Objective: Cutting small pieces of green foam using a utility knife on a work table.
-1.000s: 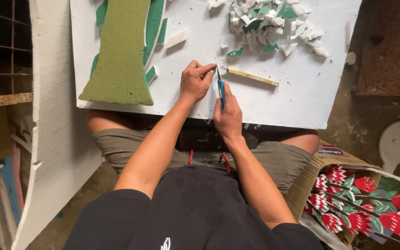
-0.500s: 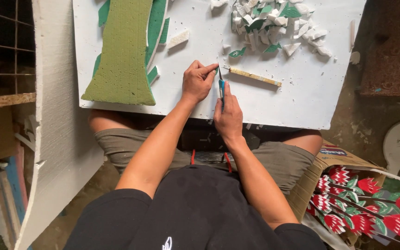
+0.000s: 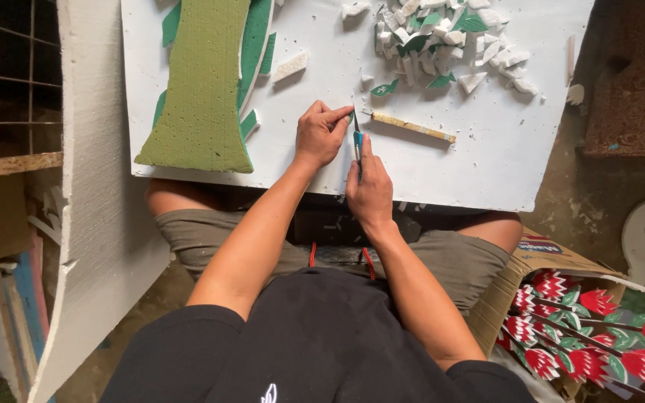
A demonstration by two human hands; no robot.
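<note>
A white foam board (image 3: 487, 172) lies across my lap. My right hand (image 3: 369, 190) grips a thin blue-handled cutting knife (image 3: 357, 139), its blade pointing away from me onto the board. My left hand (image 3: 321, 134) sits just left of the blade, fingertips pinched on a small piece beside the knife tip; what it pinches is too small to make out. A narrow wooden stick (image 3: 413, 127) lies on the board right of the blade. A large green foam shape (image 3: 203, 89) with darker green strips beside it rests at the board's left.
A heap of white and green foam offcuts (image 3: 449, 37) lies at the board's far side. A tall white foam sheet (image 3: 98, 224) leans at my left. A box of red foam flowers with green leaves (image 3: 591, 328) stands at my right on the dirt floor.
Both hands stay in the same spot at the board's near edge, knife still upright between them. The view has shifted slightly; no clear movement of the hands.
</note>
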